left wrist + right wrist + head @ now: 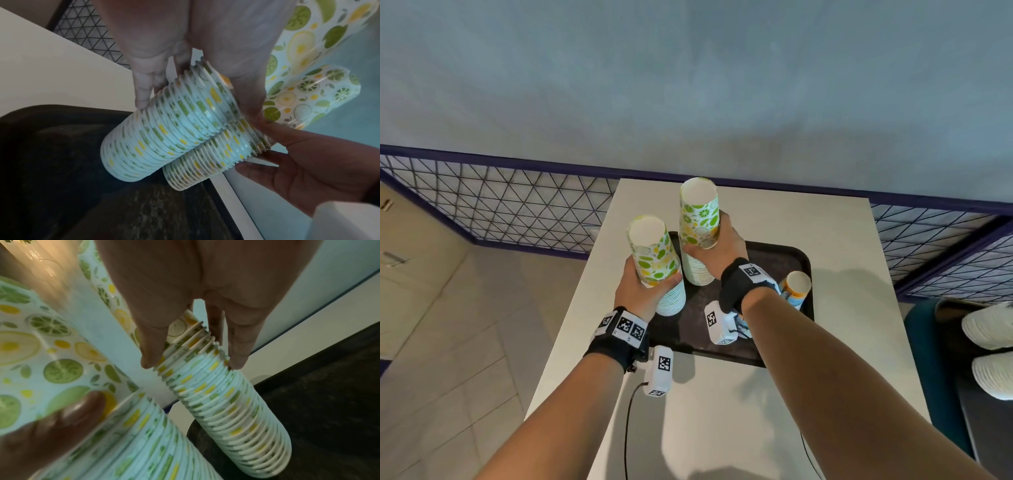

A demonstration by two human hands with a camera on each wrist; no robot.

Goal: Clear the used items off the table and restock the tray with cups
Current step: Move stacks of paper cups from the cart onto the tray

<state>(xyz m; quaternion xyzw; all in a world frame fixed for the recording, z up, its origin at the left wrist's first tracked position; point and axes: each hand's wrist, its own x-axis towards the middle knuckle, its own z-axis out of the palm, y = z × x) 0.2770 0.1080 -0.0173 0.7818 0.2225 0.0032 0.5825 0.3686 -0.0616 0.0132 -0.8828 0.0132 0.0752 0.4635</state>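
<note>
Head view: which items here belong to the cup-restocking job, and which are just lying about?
Job items:
left hand
left cup stack
right hand
right cup stack
black tray
orange cup

Lying about:
white plate stacks
mesh fence

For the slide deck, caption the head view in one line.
Left hand and right hand each grip an upside-down cup stack over the black tray.

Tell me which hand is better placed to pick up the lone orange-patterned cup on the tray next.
Right. The orange-patterned cup stands at the black tray's right end, beside the right hand. The left hand grips its cup stack at the tray's left edge, farther away.
</note>
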